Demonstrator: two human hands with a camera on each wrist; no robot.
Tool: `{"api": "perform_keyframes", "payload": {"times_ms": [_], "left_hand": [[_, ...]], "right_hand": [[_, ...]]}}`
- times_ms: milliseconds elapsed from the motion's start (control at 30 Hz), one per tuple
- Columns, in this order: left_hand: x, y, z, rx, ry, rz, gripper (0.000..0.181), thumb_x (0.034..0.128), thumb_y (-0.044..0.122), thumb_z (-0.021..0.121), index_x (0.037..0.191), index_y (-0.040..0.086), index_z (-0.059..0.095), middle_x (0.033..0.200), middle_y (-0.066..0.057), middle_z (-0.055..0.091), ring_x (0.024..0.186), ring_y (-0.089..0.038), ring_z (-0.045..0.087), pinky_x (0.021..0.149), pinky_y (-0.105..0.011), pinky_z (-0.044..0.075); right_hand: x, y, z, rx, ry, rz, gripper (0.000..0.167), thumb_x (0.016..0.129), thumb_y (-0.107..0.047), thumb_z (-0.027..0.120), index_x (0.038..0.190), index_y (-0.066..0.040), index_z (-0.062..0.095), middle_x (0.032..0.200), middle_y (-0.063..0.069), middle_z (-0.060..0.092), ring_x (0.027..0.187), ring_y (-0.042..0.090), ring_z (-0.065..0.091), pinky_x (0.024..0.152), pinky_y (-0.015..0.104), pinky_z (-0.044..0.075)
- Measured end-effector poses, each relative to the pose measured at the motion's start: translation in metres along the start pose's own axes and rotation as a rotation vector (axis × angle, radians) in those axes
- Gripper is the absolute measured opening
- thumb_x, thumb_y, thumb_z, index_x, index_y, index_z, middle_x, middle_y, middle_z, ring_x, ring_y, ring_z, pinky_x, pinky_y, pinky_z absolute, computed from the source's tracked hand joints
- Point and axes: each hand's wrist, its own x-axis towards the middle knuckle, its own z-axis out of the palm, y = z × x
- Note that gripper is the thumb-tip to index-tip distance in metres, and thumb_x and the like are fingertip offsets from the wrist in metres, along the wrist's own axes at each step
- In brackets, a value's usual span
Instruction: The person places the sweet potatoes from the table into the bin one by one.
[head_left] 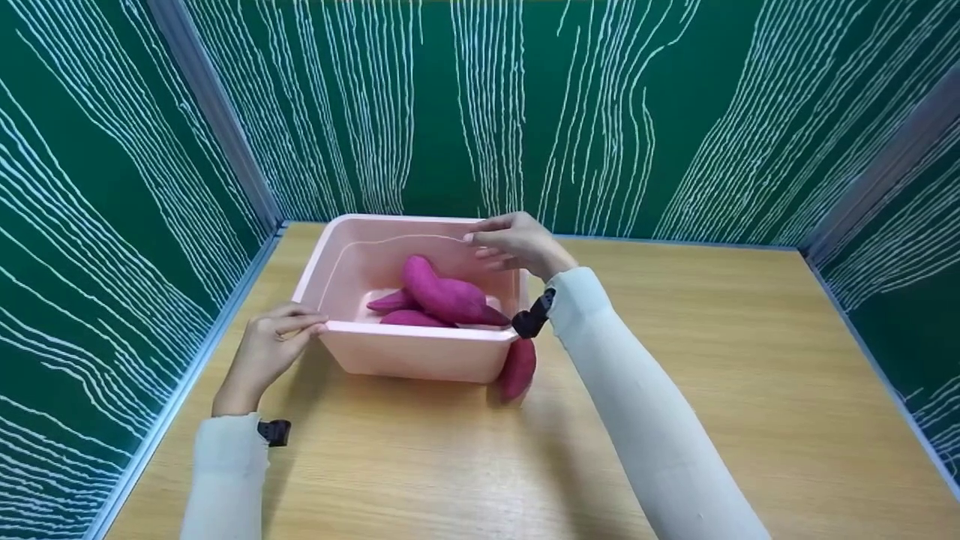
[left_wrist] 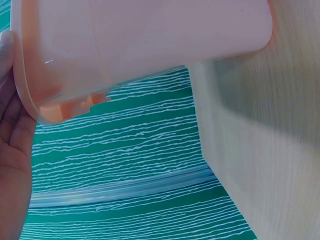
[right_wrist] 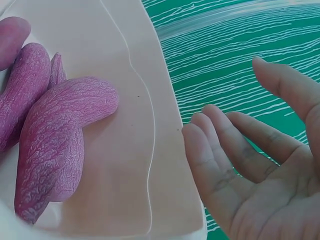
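Note:
A pink plastic tub (head_left: 420, 356) stands on the table with several purple sweet potatoes (head_left: 446, 294) inside. Its near-left rim corner is pinched by my left hand (head_left: 274, 341); the left wrist view shows the fingers (left_wrist: 21, 131) along the tub's edge. My right hand (head_left: 521, 244) is over the back-right rim, and in the right wrist view its thumb and fingers (right_wrist: 240, 150) are spread with nothing between them. Whether those fingertips touch the rim, I cannot tell. Another sweet potato (head_left: 519, 369) lies outside, beside the near-right corner, partly hidden by the tub.
The wooden table (head_left: 712, 360) extends to the right and in front of the tub. Green walls with white wavy lines (head_left: 585, 112) enclose the back and both sides. Grey metal posts (head_left: 217, 105) mark the corners.

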Motion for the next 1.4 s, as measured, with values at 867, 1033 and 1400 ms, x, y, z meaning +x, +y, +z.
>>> {"api": "perform_keyframes", "payload": {"times_ms": [867, 1033, 1400], "left_hand": [[-0.001, 0.001, 0.000, -0.013, 0.006, -0.010, 0.019, 0.0803, 0.005, 0.075, 0.099, 0.004, 0.076, 0.102, -0.013, 0.071, 0.104, -0.033, 0.063, 0.092, -0.045, 0.052], [-0.001, 0.001, 0.000, -0.006, 0.002, -0.016, 0.019, 0.0806, 0.004, 0.074, 0.100, 0.004, 0.076, 0.103, -0.013, 0.071, 0.106, -0.033, 0.064, 0.091, -0.043, 0.053], [0.000, 0.002, 0.001, -0.028, 0.002, -0.015, 0.019, 0.0804, 0.005, 0.075, 0.099, 0.006, 0.076, 0.102, -0.011, 0.071, 0.105, -0.032, 0.064, 0.090, -0.042, 0.053]], "right_hand": [[-0.022, 0.031, -0.032, 0.104, 0.074, -0.021, 0.054, 0.084, -0.032, 0.075, 0.130, -0.009, 0.058, 0.128, 0.013, 0.058, 0.107, 0.026, 0.062, 0.091, 0.037, 0.057], [-0.024, 0.040, -0.037, 0.121, 0.082, -0.016, 0.059, 0.086, -0.033, 0.073, 0.135, -0.007, 0.053, 0.132, 0.016, 0.056, 0.114, 0.030, 0.059, 0.092, 0.037, 0.057], [-0.026, 0.063, -0.044, 0.162, 0.137, 0.016, 0.052, 0.088, -0.031, 0.071, 0.133, -0.011, 0.056, 0.131, 0.009, 0.057, 0.114, 0.027, 0.058, 0.093, 0.037, 0.056]]}}
